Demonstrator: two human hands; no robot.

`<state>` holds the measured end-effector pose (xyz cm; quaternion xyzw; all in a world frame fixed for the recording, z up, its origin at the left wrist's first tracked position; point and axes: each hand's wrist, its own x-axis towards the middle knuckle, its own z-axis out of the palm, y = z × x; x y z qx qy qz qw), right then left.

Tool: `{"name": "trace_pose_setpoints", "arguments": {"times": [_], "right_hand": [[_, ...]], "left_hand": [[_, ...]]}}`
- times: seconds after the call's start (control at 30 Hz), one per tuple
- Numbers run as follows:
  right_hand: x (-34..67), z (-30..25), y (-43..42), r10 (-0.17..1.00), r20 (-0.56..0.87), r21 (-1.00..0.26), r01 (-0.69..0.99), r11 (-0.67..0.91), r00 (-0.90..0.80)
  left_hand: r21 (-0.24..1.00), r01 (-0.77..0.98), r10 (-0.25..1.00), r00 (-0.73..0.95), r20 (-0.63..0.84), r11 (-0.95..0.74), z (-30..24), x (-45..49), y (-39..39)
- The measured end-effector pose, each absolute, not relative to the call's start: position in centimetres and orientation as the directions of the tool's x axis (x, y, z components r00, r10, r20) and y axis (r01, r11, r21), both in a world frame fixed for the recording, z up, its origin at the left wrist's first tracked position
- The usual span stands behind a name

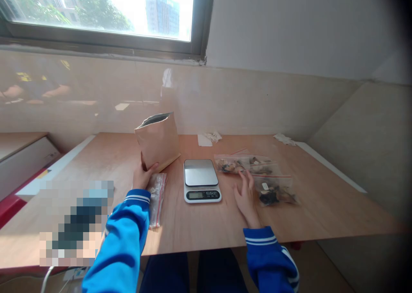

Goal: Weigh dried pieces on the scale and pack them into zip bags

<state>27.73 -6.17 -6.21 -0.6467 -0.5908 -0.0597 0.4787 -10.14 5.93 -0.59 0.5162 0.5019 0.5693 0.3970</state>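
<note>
My left hand (143,176) grips the bottom edge of an upright brown paper pouch (158,139) whose top is open. Just right of that hand lies a small clear zip bag (156,193) flat on the wooden table (199,228). A small digital kitchen scale (201,180) with a steel plate sits in the middle. My right hand (246,196) rests on the table with fingers spread, its fingertips at the edge of clear zip bags of dried pieces (257,166). Another such bag (277,191) lies right beside the hand.
White scraps of paper (208,137) lie at the table's back edge, and more (285,139) at the back right. A tiled wall and a window stand behind the table. A blurred patch covers the table's left front.
</note>
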Motion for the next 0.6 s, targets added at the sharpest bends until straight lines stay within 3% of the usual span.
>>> {"name": "trace_pose_setpoints", "arguments": {"times": [0.1,0.23,0.47,0.6], "right_hand": [[27.3,-4.8,-7.1,0.658,0.671,-0.532,0.840,0.105,0.342],[24.1,-1.6,-8.6,0.628,0.709,-0.551,0.808,0.210,0.320],[14.2,4.5,-8.9,0.722,0.690,-0.426,0.777,0.464,-0.052],[12.5,5.8,-8.7,0.684,0.720,-0.341,0.799,0.495,-0.116]], "left_hand": [[0.962,0.190,0.948,-0.214,0.235,-0.196,-1.3,-10.2,5.9],[0.941,0.259,0.944,-0.187,0.272,-0.220,-1.2,-9.9,5.7],[0.892,0.313,0.939,-0.004,0.344,-0.325,0.3,-9.5,3.9],[0.842,0.387,0.923,0.071,0.378,-0.375,0.2,-9.5,3.8]]}}
